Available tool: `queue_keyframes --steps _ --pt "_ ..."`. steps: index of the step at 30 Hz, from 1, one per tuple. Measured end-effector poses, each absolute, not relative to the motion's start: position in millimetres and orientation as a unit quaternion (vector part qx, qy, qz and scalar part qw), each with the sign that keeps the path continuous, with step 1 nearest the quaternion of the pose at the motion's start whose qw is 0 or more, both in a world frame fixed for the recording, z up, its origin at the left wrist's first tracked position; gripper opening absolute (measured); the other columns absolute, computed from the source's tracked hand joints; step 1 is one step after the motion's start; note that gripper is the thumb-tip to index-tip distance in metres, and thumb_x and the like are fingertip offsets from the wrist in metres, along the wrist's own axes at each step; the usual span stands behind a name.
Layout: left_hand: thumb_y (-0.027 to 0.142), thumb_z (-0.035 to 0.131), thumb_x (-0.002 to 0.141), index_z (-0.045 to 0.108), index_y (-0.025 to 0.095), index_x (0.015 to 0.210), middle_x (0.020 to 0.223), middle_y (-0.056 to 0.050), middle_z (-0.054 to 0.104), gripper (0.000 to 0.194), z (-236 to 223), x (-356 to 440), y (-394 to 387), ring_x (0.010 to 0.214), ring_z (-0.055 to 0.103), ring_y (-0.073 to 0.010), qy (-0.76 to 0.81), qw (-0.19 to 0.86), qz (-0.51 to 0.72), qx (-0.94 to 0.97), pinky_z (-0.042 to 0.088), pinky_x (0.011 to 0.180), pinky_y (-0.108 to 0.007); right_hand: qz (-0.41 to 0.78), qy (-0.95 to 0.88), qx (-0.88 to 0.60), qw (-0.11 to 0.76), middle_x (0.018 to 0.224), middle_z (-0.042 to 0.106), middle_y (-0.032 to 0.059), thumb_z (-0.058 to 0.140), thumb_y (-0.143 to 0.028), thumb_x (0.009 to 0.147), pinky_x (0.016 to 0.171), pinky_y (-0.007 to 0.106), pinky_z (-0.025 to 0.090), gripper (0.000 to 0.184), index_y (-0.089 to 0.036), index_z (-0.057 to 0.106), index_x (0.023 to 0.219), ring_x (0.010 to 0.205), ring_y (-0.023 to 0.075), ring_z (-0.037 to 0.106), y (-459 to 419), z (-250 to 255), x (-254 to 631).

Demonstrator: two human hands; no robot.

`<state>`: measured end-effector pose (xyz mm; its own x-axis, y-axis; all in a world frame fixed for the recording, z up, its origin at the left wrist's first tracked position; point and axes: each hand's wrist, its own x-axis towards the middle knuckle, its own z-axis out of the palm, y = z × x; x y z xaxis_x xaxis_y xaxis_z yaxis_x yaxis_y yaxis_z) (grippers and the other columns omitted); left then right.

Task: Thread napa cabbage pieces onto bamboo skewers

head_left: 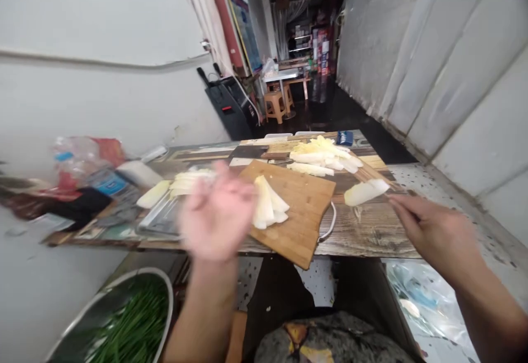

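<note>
My left hand is smeared by motion above the left side of the cutting board. Its palm shows, its fingers are loosely curled and apart, and I see nothing in it. On the right, my right hand is closed, its fingertips at the white end of a pale cabbage leaf piece above the table. Cut cabbage pieces lie overlapping on the wooden board. Behind it sits a pile of cabbage strips. More cabbage pieces lie on a clear tray, partly hidden by my left hand.
The board's metal handle points right, and its corner overhangs the table's front edge. A small blue box stands at the back. Plastic bags and bottles crowd the left end. Below left is a metal bowl of green stalks.
</note>
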<state>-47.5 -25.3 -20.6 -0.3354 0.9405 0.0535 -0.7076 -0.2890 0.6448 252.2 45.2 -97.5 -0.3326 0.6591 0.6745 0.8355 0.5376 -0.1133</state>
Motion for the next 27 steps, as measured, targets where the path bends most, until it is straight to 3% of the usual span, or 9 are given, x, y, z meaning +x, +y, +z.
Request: queue_keyframes --steps 3,8,16,27 --pt "0.041 0.027 0.101 0.064 0.017 0.102 0.086 -0.005 0.060 0.044 -28.8 -28.1 -11.4 0.075 0.058 -0.0145 0.205 0.635 0.721 0.188 0.051 0.069 -0.031 -0.101 -0.757 -0.478 0.434 0.093 0.078 0.0051 0.050 -0.035 0.095 0.061 0.031 0.054 0.030 -0.020 0.076 0.098 0.076 0.0236 0.074 54.4 -95.2 227.0" --pt "0.044 0.026 0.101 0.062 0.021 0.108 0.092 -0.005 0.060 0.043 -29.0 -7.0 4.9 0.084 0.058 -0.0155 0.162 0.661 0.708 0.188 0.048 0.073 -0.030 0.012 -0.683 -0.509 0.524 0.094 0.077 0.0046 0.052 -0.036 0.093 0.075 0.033 0.055 0.028 -0.021 0.076 0.099 0.085 0.0232 0.072 65.8 -90.8 203.4" --pt "0.051 0.026 0.099 0.061 0.022 0.112 0.099 -0.007 0.060 0.047 -29.0 -29.8 -0.5 0.089 0.057 -0.0180 0.173 0.595 0.755 0.213 0.048 0.075 -0.032 0.062 -0.688 -0.490 0.532 0.086 0.077 0.0045 0.055 -0.040 0.092 0.075 0.035 0.055 0.030 -0.020 0.076 0.101 0.078 0.0224 0.072 83.6 -110.8 191.3" --pt "0.049 0.022 0.100 0.062 0.020 0.110 0.096 -0.006 0.059 0.051 -25.6 -46.4 0.3 0.086 0.057 -0.0161 0.156 0.558 0.790 0.202 0.046 0.074 -0.030 -0.021 -0.708 -0.471 0.526 0.090 0.078 0.0061 0.053 -0.039 0.093 0.068 0.036 0.056 0.030 -0.021 0.076 0.101 0.077 0.0241 0.073 88.6 -118.7 185.6"
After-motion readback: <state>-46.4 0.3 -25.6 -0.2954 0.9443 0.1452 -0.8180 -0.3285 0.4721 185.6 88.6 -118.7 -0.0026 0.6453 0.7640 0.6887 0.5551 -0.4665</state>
